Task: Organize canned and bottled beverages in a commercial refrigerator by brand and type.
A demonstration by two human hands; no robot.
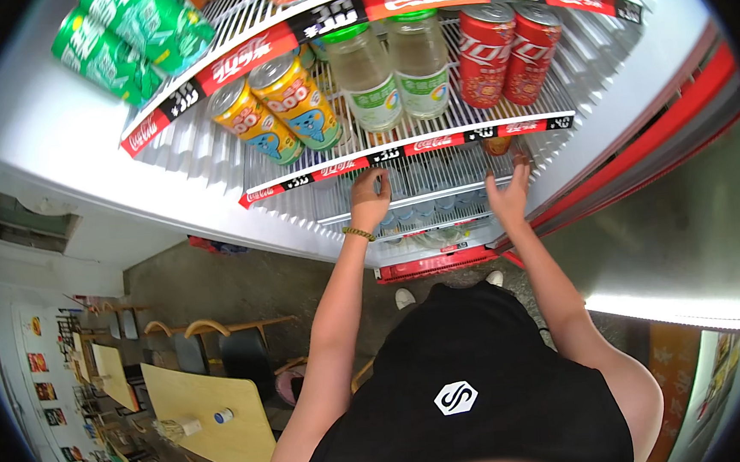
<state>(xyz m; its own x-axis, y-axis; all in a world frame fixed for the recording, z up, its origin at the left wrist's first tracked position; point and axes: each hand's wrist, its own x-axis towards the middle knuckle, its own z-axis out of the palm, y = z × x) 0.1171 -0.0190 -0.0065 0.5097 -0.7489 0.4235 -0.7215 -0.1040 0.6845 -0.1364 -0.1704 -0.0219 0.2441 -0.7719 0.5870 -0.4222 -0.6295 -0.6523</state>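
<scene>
Before me stands an open drinks fridge. My left hand [371,199] is just below the front edge of a wire shelf [415,145], its fingers curled towards the thumb; whether it grips anything is hidden. To the right, my right hand [509,192] reaches in under the same shelf with fingers apart. Near its fingertips an orange-brown container [498,145] shows partly, mostly hidden by the shelf edge. Below the hands, several clear bottles [426,209] stand on lower shelves. On the shelf above are yellow cans [297,104], green-capped bottles [419,66] and red Coca-Cola cans [488,55].
Green cans [131,38] stand on the upper left shelf. The fridge's red-edged door [634,148] is swung wide on the right. Behind me to the left are a wooden table [209,409], holding a small blue-and-white container [224,415], and dark chairs [244,362].
</scene>
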